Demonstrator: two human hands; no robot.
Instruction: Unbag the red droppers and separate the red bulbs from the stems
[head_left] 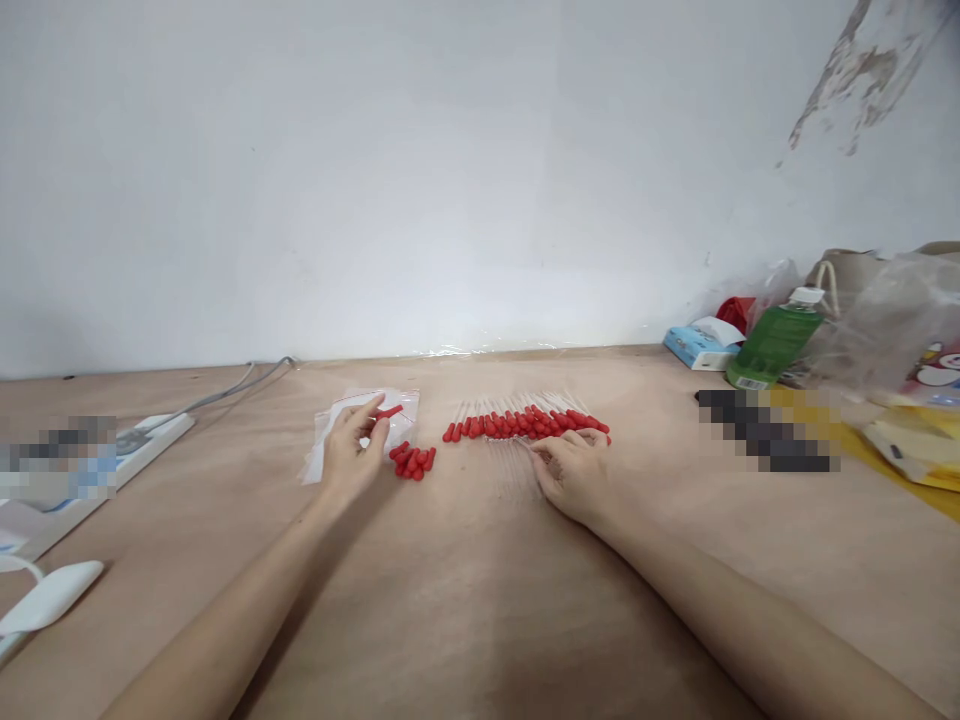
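My left hand point(351, 445) is over a clear plastic zip bag point(319, 445) and pinches a small red rubber bulb point(389, 412) between thumb and fingers. Just right of it lies a small pile of loose red bulbs point(412, 462). To the right, a long row of red bulbs fitted on thin clear tubes point(510, 424) lies with the tubes pointing toward the wall. My right hand point(574, 465) is at the near side of this row, fingertips closed on what looks like a thin clear tube. Bare clear tubes point(514, 470) lie beside its fingers, partly hidden by the hand.
On the left are a white power strip point(161, 440) with a grey cable and a white plug point(56, 597). At right stand a blue tissue box point(699, 347), a green bottle point(776, 338), plastic bags point(900, 310) and a blurred black object point(761, 430). A white wall backs the table.
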